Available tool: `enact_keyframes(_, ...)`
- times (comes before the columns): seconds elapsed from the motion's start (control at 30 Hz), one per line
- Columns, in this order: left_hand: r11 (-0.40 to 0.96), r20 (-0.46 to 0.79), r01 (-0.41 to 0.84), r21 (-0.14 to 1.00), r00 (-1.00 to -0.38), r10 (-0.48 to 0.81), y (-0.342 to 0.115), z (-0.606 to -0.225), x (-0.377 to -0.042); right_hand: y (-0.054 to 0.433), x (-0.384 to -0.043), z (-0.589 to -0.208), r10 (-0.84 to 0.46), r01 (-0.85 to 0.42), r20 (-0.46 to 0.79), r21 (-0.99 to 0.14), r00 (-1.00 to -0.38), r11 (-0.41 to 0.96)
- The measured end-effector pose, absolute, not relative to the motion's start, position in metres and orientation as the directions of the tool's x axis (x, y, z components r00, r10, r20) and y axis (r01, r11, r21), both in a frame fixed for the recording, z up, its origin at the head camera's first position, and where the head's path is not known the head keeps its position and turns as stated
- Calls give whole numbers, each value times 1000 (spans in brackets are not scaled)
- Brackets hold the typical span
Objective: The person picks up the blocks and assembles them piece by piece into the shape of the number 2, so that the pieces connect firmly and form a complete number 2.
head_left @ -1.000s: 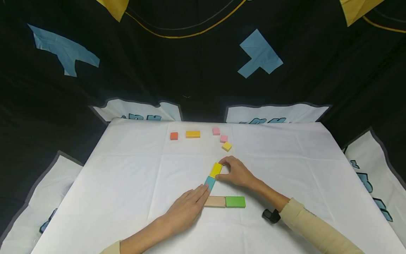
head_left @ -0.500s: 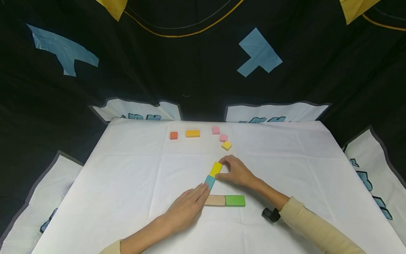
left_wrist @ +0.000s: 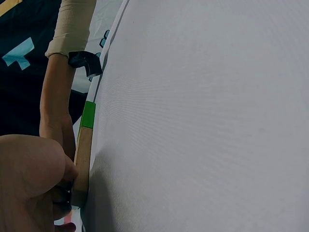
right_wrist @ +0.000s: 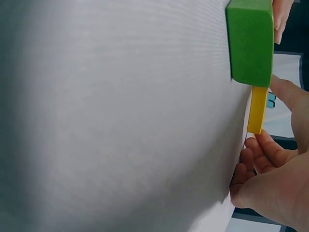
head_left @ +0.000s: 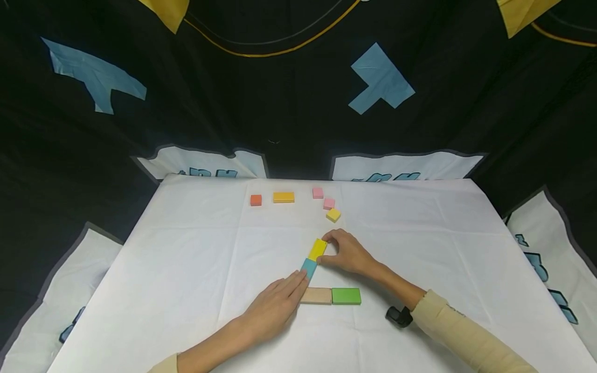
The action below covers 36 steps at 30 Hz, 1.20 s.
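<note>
My right hand [head_left: 347, 252] pinches a yellow block [head_left: 318, 249] lengthwise, thumb at its near end and fingertips at its far end. Its near end meets a blue block [head_left: 309, 267], and both slant in one line. The fingers of my left hand [head_left: 275, 306] lie extended along the blue block, covering its lower part. Below, a plain wooden block [head_left: 317, 296] lies end to end with a green block [head_left: 346, 296]; my left hand hides the wooden block's left end. In the right wrist view, the green block [right_wrist: 251, 43] stands large in front of the yellow one [right_wrist: 258, 110].
Toward the back of the white-covered table [head_left: 186, 259] lie a red cube [head_left: 256, 200], an orange-yellow block [head_left: 283, 197], two pink cubes [head_left: 328, 204] and a small yellow cube [head_left: 333, 215]. A black device [head_left: 398, 317] sits at my right wrist. A dark curtain [head_left: 298, 103] hangs behind.
</note>
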<state>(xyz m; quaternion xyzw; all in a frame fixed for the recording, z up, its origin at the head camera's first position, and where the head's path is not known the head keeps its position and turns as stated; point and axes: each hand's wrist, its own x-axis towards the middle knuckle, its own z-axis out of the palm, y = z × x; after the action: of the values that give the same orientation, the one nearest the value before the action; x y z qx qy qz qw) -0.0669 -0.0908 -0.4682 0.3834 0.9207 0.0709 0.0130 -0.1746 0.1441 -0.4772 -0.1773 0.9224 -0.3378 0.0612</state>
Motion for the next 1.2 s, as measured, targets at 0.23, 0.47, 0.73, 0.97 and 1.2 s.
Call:
enact_keyframes(0.23, 695, 37, 705, 140, -705, 708, -90, -468, -67, 149, -180, -480, -313, -242, 29, -701, -949, 671)
enact_keyframes(0.47, 697, 34, 701, 149, -709, 705, -90, -468, -66, 160, -192, -481, -191, -154, 33, -734, -981, 661)
enact_keyframes(0.73, 697, 40, 701, 151, -709, 705, -90, -468, -66, 171, -209, -482, -85, -57, 3, -768, -996, 638)
enact_keyframes(0.97, 693, 43, 706, 143, -704, 709, -91, -468, -67, 169, -220, -483, -53, -17, -22, -759, -998, 651)
enact_keyframes(1.2, 693, 47, 706, 144, -704, 708, -92, -469, -67, 168, -232, -485, -47, -13, -24, -760, -999, 650)
